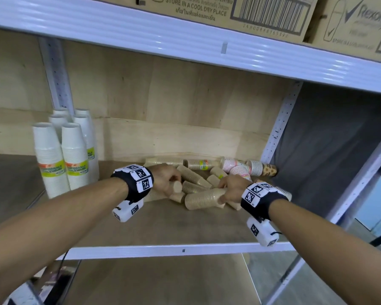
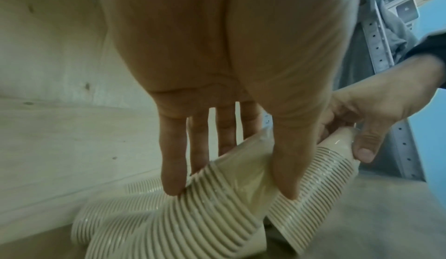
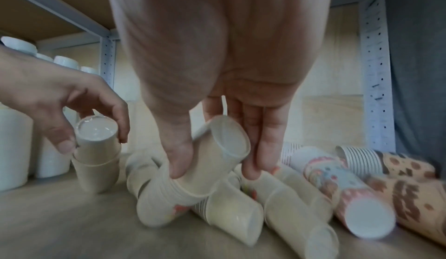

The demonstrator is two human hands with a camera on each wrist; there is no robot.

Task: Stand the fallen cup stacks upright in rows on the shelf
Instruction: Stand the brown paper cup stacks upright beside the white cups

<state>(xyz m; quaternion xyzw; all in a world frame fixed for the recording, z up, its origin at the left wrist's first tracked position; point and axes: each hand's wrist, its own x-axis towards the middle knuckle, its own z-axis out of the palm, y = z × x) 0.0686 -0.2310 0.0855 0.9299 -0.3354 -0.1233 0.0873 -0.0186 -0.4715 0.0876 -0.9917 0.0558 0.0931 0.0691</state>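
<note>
head view: left hand [image 1: 165,181] and right hand [image 1: 231,188] each grip a fallen beige cup stack [image 1: 201,200].

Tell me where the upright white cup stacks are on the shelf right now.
In the head view the white cup stacks stand in rows at the shelf's back left, beside the perforated upright post, left of the left hand and the fallen pile.

The left cardboard box [image 1: 218,9] on the upper shelf reads "STORE IN A COOL DRY PLACE" above a line of Thai script, beside a barcode whose digits are too blurred to read. The right cardboard box [image 1: 356,23] carries "Rexona" with a tick mark. Green labels [image 1: 53,170] on the white cup stacks show "DISPOSABLE TABLEWARE", only partly legible
</note>
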